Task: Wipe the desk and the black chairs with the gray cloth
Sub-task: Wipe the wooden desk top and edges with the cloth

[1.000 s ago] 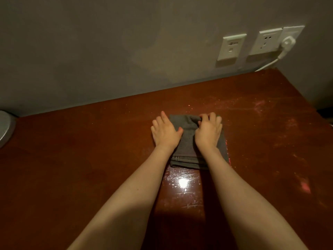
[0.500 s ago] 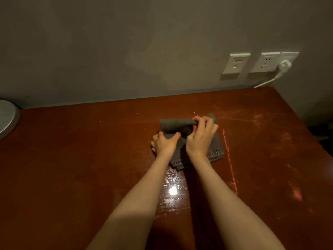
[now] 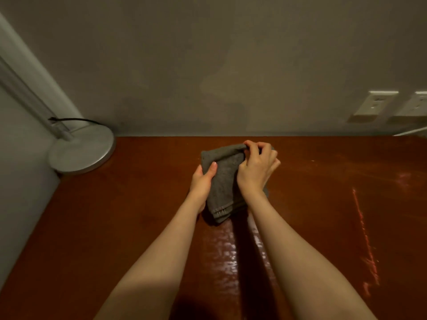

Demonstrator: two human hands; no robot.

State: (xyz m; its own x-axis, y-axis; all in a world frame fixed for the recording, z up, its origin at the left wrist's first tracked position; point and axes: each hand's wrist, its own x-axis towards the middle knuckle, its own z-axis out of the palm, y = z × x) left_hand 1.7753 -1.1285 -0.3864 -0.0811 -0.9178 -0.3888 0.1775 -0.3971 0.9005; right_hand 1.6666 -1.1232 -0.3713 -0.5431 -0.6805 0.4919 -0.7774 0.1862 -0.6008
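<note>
A folded gray cloth (image 3: 225,181) lies on the reddish-brown desk (image 3: 115,215), near its far edge by the wall. My left hand (image 3: 203,181) grips the cloth's left edge, thumb on top. My right hand (image 3: 257,167) pinches the cloth's far edge and folds it back toward me, lifting that part off the desk. The cloth's near hemmed corner rests on the wood. No black chairs are in view.
A round silver lamp base (image 3: 82,151) with its pole and a black cable stands at the desk's back left corner, beside a white side wall. Wall sockets (image 3: 374,105) sit at the right above the desk. Wet streaks shine on the wood between my forearms.
Both hands went from pressing flat on the cloth to gripping it; the right hand has lifted and folded its far edge. The camera has turned left, bringing the lamp base into view.
</note>
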